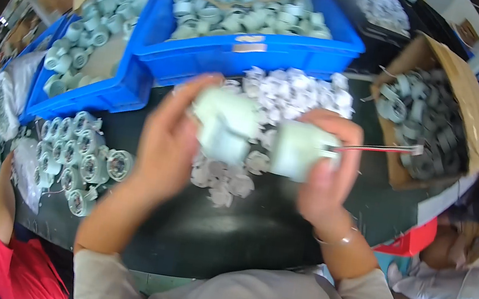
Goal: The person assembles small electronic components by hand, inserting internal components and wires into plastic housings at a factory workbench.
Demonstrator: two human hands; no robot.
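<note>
Above the middle of the dark table, my left hand (167,142) is closed around a pale green plastic housing (224,125), blurred by motion. My right hand (337,176) grips a second pale green part, a short cylindrical housing (293,151). From its right side a thin red and dark wire lead (379,148) sticks out, ending in a small white connector. A narrow gap separates the two parts. Beneath and behind them lie many small white plastic pieces (297,93), with a smaller cluster (222,184) nearer me.
Blue bins (203,57) of pale green housings stand at the back and left. On the left, several assembled round units (83,157) sit in rows. A cardboard box (468,109) holds dark and pale rings at right. Beside me, a person in a red sleeve (18,265) reaches in.
</note>
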